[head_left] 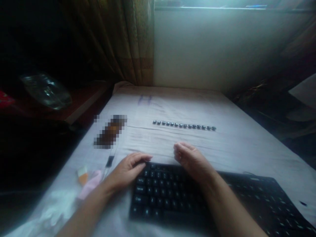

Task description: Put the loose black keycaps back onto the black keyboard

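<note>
A black keyboard (158, 187) lies at a slant across the near part of the cloth. My left hand (129, 169) is closed at its upper left corner, with the thumb near the corner and the fingers along the back edge. Over the keyboard's back edge, my right hand (189, 158) has its fingers curled together; whatever they may hold is hidden. Beyond both hands, several small black keycaps (184, 125) form a nearly straight row on the cloth. My right forearm covers part of the keyboard's middle.
A pale cloth (138, 141) covers the bed-like surface. At left are a blurred-out brown object (110, 133), a small black piece (110, 161), an orange-and-white brush-like item (82, 175) and a pink cloth (91, 184). A small dark piece (303, 203) lies at right.
</note>
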Demonstrator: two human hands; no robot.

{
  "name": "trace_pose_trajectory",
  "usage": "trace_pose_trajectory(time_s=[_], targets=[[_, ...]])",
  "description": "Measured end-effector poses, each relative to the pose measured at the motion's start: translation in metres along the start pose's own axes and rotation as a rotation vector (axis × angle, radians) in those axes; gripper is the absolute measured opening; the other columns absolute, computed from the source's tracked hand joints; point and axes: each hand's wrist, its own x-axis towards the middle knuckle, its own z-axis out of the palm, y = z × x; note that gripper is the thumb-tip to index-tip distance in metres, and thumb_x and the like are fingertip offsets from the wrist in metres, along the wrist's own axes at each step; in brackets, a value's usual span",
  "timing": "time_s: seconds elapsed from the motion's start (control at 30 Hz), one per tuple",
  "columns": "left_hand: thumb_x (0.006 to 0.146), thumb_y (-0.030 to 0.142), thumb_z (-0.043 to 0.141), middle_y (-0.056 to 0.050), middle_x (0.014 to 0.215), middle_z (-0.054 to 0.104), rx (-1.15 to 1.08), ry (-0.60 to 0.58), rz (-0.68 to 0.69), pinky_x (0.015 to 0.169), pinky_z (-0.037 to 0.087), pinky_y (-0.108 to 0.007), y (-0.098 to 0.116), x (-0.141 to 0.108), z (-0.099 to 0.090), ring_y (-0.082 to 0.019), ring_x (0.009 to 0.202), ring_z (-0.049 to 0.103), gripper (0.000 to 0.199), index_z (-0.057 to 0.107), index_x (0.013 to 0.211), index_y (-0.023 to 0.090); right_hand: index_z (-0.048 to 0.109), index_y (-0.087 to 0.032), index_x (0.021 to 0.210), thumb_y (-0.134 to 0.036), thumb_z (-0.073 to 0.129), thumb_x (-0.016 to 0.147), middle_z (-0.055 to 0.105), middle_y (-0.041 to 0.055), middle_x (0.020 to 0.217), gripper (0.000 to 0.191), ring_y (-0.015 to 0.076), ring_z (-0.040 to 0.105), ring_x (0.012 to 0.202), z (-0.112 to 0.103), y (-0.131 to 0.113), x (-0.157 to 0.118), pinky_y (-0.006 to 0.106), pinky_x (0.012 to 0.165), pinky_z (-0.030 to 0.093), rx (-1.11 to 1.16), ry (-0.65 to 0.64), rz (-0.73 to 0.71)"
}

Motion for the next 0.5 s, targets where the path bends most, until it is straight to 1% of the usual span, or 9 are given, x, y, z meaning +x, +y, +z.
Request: trace_pose_trajectory(time_s=[0.1, 0.17, 0.23, 0.3, 0.4, 0.5], targets=[[0.087, 0.032, 0.055, -0.004, 0.125, 0.063, 0.003, -0.069, -0.032, 0.106, 0.040, -0.045, 0.002, -0.002, -0.005, -0.026, 0.119, 0.056, 0.033, 0.067, 0.118, 0.031, 0.064, -0.016, 0.059, -0.039, 0.091, 0.052, 0.051, -0.0050, 0.056, 0.036, 0.0060, 0.042, 0.054, 0.000, 0.001, 0.000, 0.019, 0.052, 0.033, -0.007, -0.010, -0.013], [0.086, 0.030, 0.058, -0.003, 0.132, 0.059, 0.033, -0.131, -0.047, 0.110, 0.034, -0.046, 0.004, -0.003, -0.009, -0.026, 0.125, 0.051, 0.038, 0.064, 0.123, 0.032, 0.064, -0.016, 0.058, -0.039, 0.091, 0.053, 0.051, -0.0048, 0.056, 0.036, 0.0064, 0.041, 0.054, 0.000, 0.001, 0.001, 0.020, 0.051, 0.033, -0.018, -0.013, -0.016], [0.086, 0.029, 0.057, -0.003, 0.136, 0.057, 0.060, -0.160, -0.046, 0.113, 0.030, -0.047, 0.005, -0.004, -0.013, -0.026, 0.128, 0.048, 0.041, 0.062, 0.126, 0.033, 0.064, -0.016, 0.058, -0.040, 0.090, 0.054, 0.051, -0.0046, 0.056, 0.036, 0.0068, 0.041, 0.054, 0.000, 0.001, 0.001, 0.021, 0.051, 0.033, -0.028, -0.014, -0.017], [0.086, 0.029, 0.057, -0.004, 0.136, 0.057, 0.069, -0.160, -0.037, 0.113, 0.030, -0.048, 0.004, -0.004, -0.014, -0.026, 0.128, 0.048, 0.041, 0.062, 0.127, 0.032, 0.064, -0.016, 0.058, -0.039, 0.090, 0.053, 0.050, -0.0048, 0.056, 0.036, 0.0069, 0.041, 0.054, 0.000, 0.001, 0.001, 0.021, 0.051, 0.033, -0.024, -0.004, -0.016], [0.086, 0.029, 0.057, -0.005, 0.135, 0.058, 0.094, -0.151, 0.004, 0.110, 0.034, -0.050, 0.004, -0.005, -0.013, -0.026, 0.127, 0.051, 0.042, 0.061, 0.127, 0.032, 0.063, -0.016, 0.058, -0.038, 0.091, 0.051, 0.050, -0.0051, 0.056, 0.036, 0.0066, 0.041, 0.055, 0.002, 0.001, 0.001, 0.020, 0.051, 0.034, -0.002, 0.004, -0.016], [0.085, 0.028, 0.058, -0.006, 0.132, 0.060, 0.139, -0.113, 0.049, 0.110, 0.035, -0.052, 0.006, -0.006, -0.010, -0.027, 0.126, 0.052, 0.041, 0.063, 0.126, 0.032, 0.062, -0.015, 0.058, -0.037, 0.090, 0.054, 0.050, -0.0051, 0.055, 0.036, 0.0060, 0.041, 0.054, 0.002, 0.000, 0.000, 0.019, 0.050, 0.034, -0.002, -0.022, -0.016]])
